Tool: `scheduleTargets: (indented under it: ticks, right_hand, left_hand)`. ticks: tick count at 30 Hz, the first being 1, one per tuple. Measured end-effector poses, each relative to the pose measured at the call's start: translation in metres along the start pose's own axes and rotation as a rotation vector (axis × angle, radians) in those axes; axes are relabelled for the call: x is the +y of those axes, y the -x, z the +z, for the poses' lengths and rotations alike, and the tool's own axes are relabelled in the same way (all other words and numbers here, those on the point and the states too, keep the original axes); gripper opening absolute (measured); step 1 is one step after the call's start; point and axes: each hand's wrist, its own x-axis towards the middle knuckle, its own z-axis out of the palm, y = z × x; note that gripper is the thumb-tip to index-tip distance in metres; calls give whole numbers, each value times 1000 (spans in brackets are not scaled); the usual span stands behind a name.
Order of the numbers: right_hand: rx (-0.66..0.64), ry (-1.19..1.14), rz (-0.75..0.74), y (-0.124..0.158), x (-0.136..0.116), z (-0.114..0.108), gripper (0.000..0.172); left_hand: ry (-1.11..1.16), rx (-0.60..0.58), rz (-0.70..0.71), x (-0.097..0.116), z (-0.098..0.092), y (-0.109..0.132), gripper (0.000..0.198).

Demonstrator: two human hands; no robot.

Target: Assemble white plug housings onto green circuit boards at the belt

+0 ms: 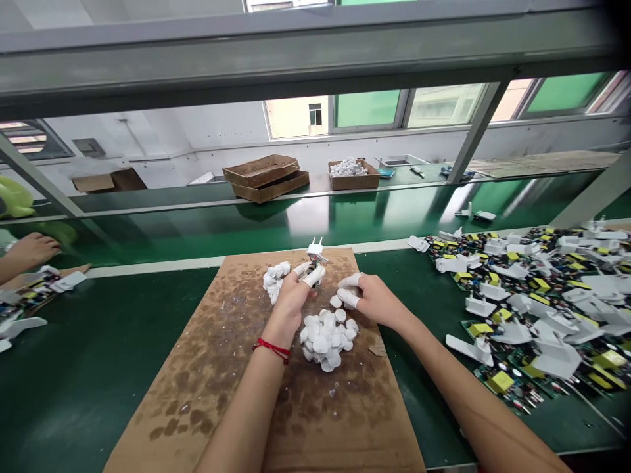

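Observation:
My left hand (294, 293), with white finger covers and a red bracelet at the wrist, holds a small white plug part (315, 249) with its two prongs pointing up. To its right, my right hand (367, 299) has covered thumb and finger close together beside a few white discs (340, 315); whether anything is between them is too small to tell. Below the hands lies a heap of white discs (325, 341) on the stained cardboard sheet (221, 368). A smaller white pile (275, 279) sits just left of my left hand.
Many circuit boards with white casings (513, 302) cover the right side of the green table (128, 328). Another person's hand (34, 248) is at the far left, near more boards. Behind stand cardboard trays (269, 187) and a box of white pieces (352, 180). A metal beam (246, 59) crosses above.

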Motion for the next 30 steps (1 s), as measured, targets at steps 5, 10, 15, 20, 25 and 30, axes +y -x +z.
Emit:
scheduleTargets:
  ticks: [5, 10, 15, 20, 25, 30]
  right_hand:
    - [-20, 54, -18, 0, 1, 1, 17]
    - [-26, 48, 22, -1, 4, 5, 9]
    - [11, 137, 59, -2, 5, 6, 5]
    - [-40, 186, 30, -1, 4, 5, 11]
    - [-37, 237, 32, 1, 3, 2, 20]
    - [131, 82, 50, -1, 6, 2, 41]
  left_hand:
    - [7, 6, -4, 0, 0, -1, 49]
    - [28, 16, -9, 0, -1, 0, 44]
    - [96, 5, -13, 1, -1, 1, 42]
    - [232, -18, -45, -1, -2, -3, 34]
    - [326, 4, -87, 0, -4, -7, 24]
    - [335, -27, -145, 3, -4, -5, 22]
